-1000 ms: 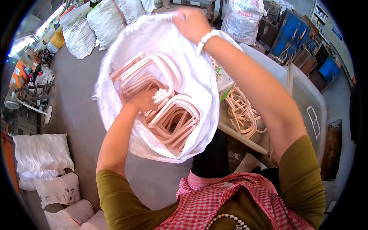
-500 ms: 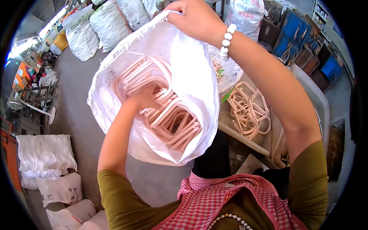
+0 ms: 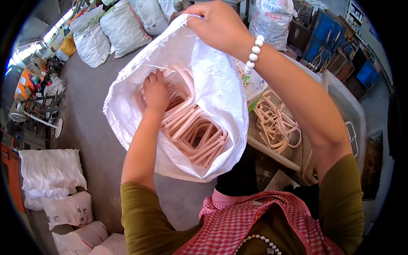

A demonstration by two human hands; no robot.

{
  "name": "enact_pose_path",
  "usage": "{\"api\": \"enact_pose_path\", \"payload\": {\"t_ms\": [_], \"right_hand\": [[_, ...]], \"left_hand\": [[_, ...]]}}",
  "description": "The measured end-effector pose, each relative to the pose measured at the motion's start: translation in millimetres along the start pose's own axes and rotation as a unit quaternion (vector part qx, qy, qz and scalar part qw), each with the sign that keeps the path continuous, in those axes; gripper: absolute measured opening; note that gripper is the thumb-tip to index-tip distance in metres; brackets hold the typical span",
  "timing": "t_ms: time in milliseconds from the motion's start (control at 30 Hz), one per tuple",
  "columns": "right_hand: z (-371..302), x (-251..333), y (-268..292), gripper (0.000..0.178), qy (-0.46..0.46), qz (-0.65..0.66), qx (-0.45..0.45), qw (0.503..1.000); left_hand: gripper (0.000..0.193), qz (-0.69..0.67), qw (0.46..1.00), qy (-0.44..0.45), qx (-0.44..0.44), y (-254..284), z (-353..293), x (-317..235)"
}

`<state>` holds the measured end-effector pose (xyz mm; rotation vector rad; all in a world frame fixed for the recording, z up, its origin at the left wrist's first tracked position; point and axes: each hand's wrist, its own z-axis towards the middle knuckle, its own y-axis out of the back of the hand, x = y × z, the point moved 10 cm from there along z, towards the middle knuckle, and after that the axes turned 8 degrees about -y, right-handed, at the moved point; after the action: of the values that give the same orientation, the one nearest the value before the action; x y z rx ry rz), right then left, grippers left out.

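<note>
A white woven sack hangs open in front of me. Its raised far rim is pinched by my right hand, the fingers closed on the frayed edge. Inside lie many pale pink plastic frames, rounded loops nested in rows. My left hand reaches into the sack and rests at the left end of the upper row, its fingers bent and slightly apart against the frames. The thumb and some of the fingertips are hard to make out. Below the rows, the sack's bottom is hidden.
Right of the sack, a large pale plastic bin holds tangled pink plastic pieces. Full white sacks stand at the back left. More packed bags lie at lower left. Blue machinery stands at the far right.
My left hand has moved up and slightly left, from the middle of the frames to their far left end. The sack has shifted a little right, still held by my right hand.
</note>
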<state>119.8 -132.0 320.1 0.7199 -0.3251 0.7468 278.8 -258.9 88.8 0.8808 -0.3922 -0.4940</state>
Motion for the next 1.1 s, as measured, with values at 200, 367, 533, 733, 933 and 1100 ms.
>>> {"api": "enact_pose_path", "payload": {"t_ms": [200,367,533,733,933,1100], "right_hand": [[-1,-21,13,0.022,-0.043,0.010,-0.023,0.999],[-29,10,-2,0.021,0.085,-0.060,-0.005,0.995],[-41,0,-10,0.020,0.049,-0.073,0.027,0.996],[-49,3,2,0.038,0.035,-0.101,0.065,0.992],[-88,1,33,0.086,-0.027,-0.165,-0.021,0.986],[-113,-82,15,0.057,-0.289,0.031,0.064,0.955]], "left_hand": [[0.063,0.083,0.996,-0.001,0.039,-34,-6,-3],[0.053,0.070,0.994,0.025,0.086,-51,-7,21],[0.061,0.038,0.993,0.017,0.111,-65,1,30],[0.052,-0.079,0.982,0.078,0.155,-61,7,49],[0.067,-0.112,0.983,0.066,0.131,-8,7,-22],[0.092,-0.118,0.948,0.127,0.267,-21,9,-26]]}}
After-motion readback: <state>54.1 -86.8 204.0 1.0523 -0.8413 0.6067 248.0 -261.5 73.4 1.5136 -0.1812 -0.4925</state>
